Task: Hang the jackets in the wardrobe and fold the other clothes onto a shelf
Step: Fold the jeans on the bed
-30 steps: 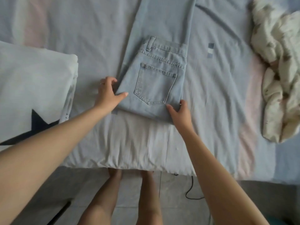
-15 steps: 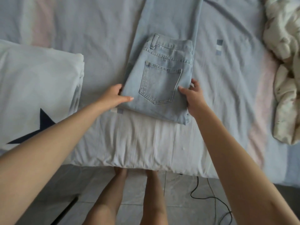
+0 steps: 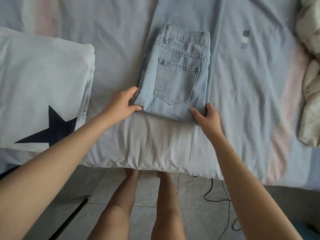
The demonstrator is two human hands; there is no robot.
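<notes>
The bed (image 3: 251, 101) carries everything, spreading out ahead of both hands. A folded white garment with a dark star (image 3: 43, 80) lies well to the left of the left hand. The pale jeans (image 3: 176, 80) lie between the hands, waist end folded over the legs, back pocket up. A crumpled cream bundle (image 3: 310, 84) sits far right of the right hand. The left hand (image 3: 121, 104) curls round the fold's near left corner. The right hand (image 3: 207, 118) pinches the near right corner, thumb on top.

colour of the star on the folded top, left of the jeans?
Dark navy star on a white folded top; head view, the only one.
</notes>
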